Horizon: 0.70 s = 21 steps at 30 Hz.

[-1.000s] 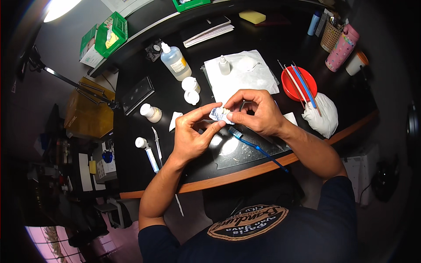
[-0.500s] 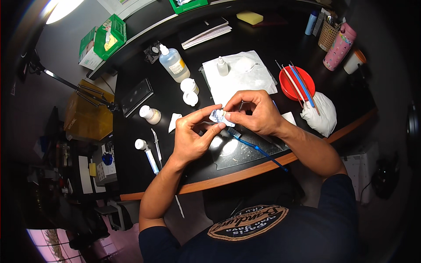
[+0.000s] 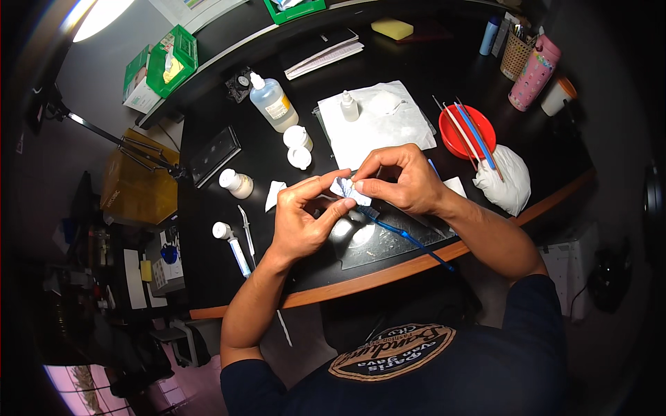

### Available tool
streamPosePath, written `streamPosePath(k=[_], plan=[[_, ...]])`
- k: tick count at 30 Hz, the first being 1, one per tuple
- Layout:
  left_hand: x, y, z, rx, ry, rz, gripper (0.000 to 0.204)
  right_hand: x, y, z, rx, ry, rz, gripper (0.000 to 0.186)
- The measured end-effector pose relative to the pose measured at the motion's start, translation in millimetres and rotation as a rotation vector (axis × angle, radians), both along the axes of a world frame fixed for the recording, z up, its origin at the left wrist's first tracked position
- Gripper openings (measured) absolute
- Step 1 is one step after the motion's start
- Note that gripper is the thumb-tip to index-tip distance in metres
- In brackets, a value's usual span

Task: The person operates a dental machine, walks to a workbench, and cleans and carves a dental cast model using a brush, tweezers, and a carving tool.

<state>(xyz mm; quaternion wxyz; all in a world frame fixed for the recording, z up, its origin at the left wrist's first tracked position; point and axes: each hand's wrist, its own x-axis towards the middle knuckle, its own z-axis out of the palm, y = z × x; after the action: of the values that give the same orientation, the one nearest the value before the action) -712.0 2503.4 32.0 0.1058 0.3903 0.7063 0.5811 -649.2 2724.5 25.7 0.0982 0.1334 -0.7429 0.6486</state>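
My left hand [image 3: 302, 216] pinches a small white piece with blue markings [image 3: 341, 187] between thumb and fingertips. It looks like a moulded dental cast, though it is too small to be sure. On its other side my right hand [image 3: 406, 182] closes thumb and forefinger at its edge; those fingers hide part of it. Just beneath the hands a blue toothbrush [image 3: 404, 234] lies across a clear slab [image 3: 357, 256], its handle toward the table's front edge. Left of my left hand is a folded white paper piece [image 3: 275, 196].
A white sheet [image 3: 378, 139] bears a dropper bottle [image 3: 349, 107]. Around it are a squeeze bottle [image 3: 275, 104], an opened white jar [image 3: 298, 139], a small jar [image 3: 236, 184], a red bowl [image 3: 451, 144] with sticks across it and a white bundle [image 3: 510, 184]. A syringe-like tube [image 3: 238, 253] lies left.
The small piece is tilted a little differently between my fingers. Both hands keep their pinch and barely move; the whole view has shifted slightly.
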Motion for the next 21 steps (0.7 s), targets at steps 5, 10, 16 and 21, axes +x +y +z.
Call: streamPosePath(k=[5,10,16,21], plan=[[2,1,4,-0.019,0.003,-0.004,0.039,0,2,1,0.05,0.014,0.014,0.006],[2,2,4,0.011,0.109,-0.002,0.041,2,0,5,0.027,0.004,0.016,0.006],[4,1,8,-0.057,0.066,0.006,0.039,0,1,1,0.022,0.022,0.026,0.006],[-1,4,-4,0.049,0.059,0.017,0.039,-3,-1,-5,-0.005,0.042,-0.046,0.01]])
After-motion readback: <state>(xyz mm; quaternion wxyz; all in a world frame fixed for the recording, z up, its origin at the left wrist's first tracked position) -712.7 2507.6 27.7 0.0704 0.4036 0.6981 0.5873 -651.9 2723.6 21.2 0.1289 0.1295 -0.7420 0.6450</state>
